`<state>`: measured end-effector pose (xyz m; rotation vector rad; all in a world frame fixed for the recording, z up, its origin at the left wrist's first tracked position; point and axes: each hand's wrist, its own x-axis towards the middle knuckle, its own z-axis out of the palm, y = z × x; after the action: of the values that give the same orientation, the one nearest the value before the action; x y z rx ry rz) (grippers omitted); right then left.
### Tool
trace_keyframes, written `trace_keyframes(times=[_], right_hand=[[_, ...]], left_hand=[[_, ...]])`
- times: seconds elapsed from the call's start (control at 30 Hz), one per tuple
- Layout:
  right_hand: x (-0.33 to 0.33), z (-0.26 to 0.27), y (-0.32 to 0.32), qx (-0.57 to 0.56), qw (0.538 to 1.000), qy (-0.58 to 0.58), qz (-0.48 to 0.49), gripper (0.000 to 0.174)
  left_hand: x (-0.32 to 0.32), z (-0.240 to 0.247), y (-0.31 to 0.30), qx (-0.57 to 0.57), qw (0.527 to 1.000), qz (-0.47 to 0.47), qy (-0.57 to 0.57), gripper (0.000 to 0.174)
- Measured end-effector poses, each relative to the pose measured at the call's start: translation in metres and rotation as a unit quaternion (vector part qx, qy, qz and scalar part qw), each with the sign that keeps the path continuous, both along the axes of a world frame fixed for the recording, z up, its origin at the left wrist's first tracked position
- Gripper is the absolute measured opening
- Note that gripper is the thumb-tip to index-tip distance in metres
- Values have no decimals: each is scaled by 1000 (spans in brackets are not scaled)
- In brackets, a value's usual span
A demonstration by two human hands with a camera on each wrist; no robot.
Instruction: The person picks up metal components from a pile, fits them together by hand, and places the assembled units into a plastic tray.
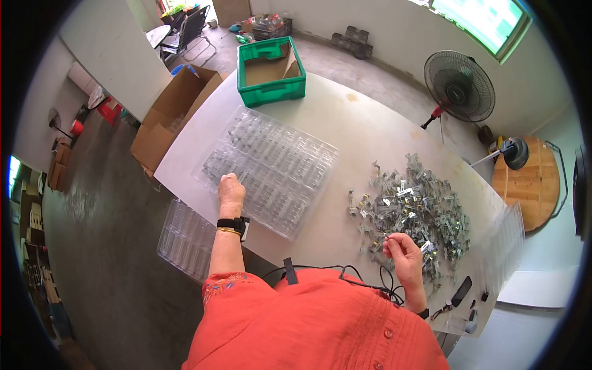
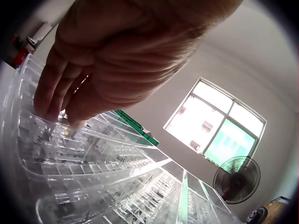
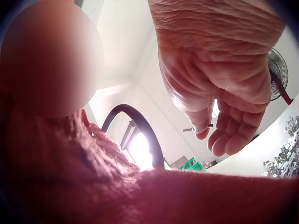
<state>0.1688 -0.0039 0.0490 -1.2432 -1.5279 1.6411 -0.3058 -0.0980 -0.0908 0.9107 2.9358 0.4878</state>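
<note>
A metal part is pinched by the right hand near the heap, long axis nearly level, pointing left (right wrist view); whether anything is held by the left hand, at the tray, is unclear.

A green plastic crate holds a piece of brown cardboard, with an open cardboard box just beside it. A black fan stands below a bright window, a round wooden board nearby. In the background, a dark chair stands near what appear to be dark bins along the wall.
</note>
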Motion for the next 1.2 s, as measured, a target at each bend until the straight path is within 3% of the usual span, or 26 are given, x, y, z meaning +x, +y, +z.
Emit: trace_keyframes(times=[0.23,0.37,0.43,0.57,0.73,0.8,0.83,0.9,0.93,1.0,1.13,1.2], right_hand=[[8,8,3,48,997,-24,-49,11],[19,6,6,49,996,1,-72,11],[23,6,6,40,995,7,-88,11],[34,1,8,33,995,6,-92,11],[49,-9,13,9,994,34,-100,11],[56,-8,16,-3,994,35,-104,11],[60,-7,17,-14,994,35,-105,11],[67,-7,20,-32,993,41,-109,11],[70,-8,21,-49,992,45,-108,11],[76,-12,25,-60,991,52,-111,12],[83,-20,32,-79,990,55,-104,11],[84,-21,35,-90,989,57,-98,11]], left_hand=[[38,51,18,-23,998,-47,26,18],[86,87,44,90,982,-165,24,19],[129,118,61,197,947,-240,-82,16],[205,143,93,236,870,-340,-270,15],[255,74,150,159,819,-384,-395,19],[266,34,171,76,813,-285,-502,20],[267,4,178,72,812,-288,-502,20],[265,-48,191,45,877,-226,-421,31],[263,-53,196,43,877,-228,-421,31],[257,-62,204,-70,899,-172,-396,35],[258,-73,203,-60,905,-128,-402,37],[259,-76,202,-112,904,-146,-386,39]])
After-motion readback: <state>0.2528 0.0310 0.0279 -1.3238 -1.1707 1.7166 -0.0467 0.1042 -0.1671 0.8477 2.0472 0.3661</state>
